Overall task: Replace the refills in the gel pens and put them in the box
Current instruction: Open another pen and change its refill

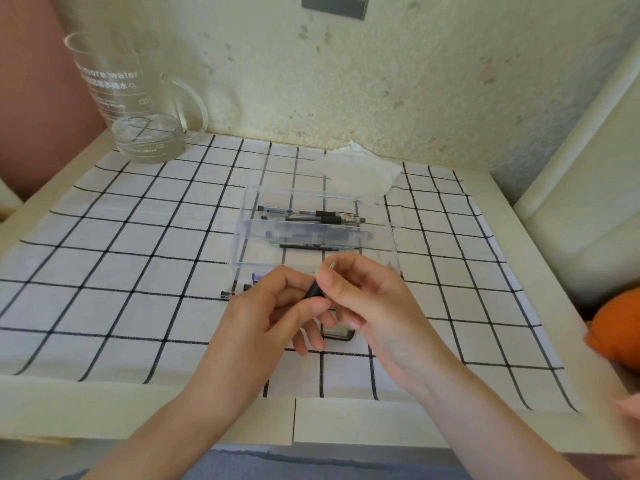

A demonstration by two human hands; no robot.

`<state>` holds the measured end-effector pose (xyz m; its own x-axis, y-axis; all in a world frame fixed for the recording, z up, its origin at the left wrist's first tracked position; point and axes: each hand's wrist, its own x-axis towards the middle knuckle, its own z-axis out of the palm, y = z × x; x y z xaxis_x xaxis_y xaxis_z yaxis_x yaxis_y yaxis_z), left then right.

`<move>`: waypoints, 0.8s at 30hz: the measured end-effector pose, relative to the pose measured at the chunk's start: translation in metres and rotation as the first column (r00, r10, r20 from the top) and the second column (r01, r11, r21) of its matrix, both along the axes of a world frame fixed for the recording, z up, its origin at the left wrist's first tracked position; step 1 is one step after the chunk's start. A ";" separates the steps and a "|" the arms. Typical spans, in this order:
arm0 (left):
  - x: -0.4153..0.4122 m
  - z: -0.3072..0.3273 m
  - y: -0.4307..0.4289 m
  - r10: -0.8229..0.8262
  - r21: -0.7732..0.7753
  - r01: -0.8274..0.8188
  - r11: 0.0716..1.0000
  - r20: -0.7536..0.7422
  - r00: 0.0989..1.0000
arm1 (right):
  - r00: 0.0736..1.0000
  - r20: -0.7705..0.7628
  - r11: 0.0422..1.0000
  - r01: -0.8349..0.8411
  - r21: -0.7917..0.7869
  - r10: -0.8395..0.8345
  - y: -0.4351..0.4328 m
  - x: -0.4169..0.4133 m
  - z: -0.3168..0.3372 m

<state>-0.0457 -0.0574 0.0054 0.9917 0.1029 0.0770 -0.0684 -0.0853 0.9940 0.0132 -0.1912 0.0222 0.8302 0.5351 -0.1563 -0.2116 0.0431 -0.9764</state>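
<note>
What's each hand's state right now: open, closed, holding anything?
Left hand: closed, gripping the gel pen at its black grip section.
Right hand: closed, pinching the same gel pen near its metal tip.

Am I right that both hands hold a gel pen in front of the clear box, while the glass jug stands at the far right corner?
No: the head view shows the glass jug at the far left corner. The left hand and right hand do hold the gel pen in front of the clear box.
</note>
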 end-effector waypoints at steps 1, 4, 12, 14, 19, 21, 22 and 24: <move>0.000 0.000 0.000 0.003 -0.003 -0.003 1.000 -0.004 1.000 | 1.000 0.001 1.000 -0.007 0.006 0.007 -0.001 0.001 0.000; 0.001 0.001 0.003 0.012 0.004 -0.012 1.000 0.003 1.000 | 1.000 0.011 1.000 -0.025 0.002 0.025 -0.003 0.003 0.002; 0.001 0.001 0.003 -0.003 0.050 0.003 0.999 -0.001 1.000 | 0.998 0.059 0.998 -0.015 -0.059 0.019 -0.005 0.005 0.000; 0.001 0.001 0.005 0.001 0.051 -0.001 0.999 -0.004 1.000 | 0.996 0.078 0.996 -0.045 -0.076 0.051 -0.008 0.007 0.003; 0.001 0.002 0.005 -0.007 0.071 0.007 0.997 -0.007 1.000 | 0.994 0.110 0.987 0.006 -0.163 0.012 -0.011 0.010 0.006; 0.000 0.002 0.005 -0.014 0.085 0.015 0.996 -0.016 1.000 | 0.991 0.131 0.985 0.023 -0.171 -0.001 -0.011 0.011 0.005; 0.000 0.002 0.005 -0.016 0.091 0.017 0.996 -0.018 1.000 | 0.991 0.136 0.986 0.021 -0.163 0.002 -0.012 0.011 0.004; 0.001 0.002 0.005 -0.015 0.095 0.017 0.995 -0.021 1.000 | 0.988 0.147 0.988 -0.016 -0.151 0.038 -0.014 0.012 0.006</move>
<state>-0.0451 -0.0523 0.0078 0.9946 0.0803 0.0653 -0.0500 -0.1791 0.9826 0.0250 -0.2047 0.0277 0.8358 0.5375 -0.1119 -0.0627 -0.1090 -0.9921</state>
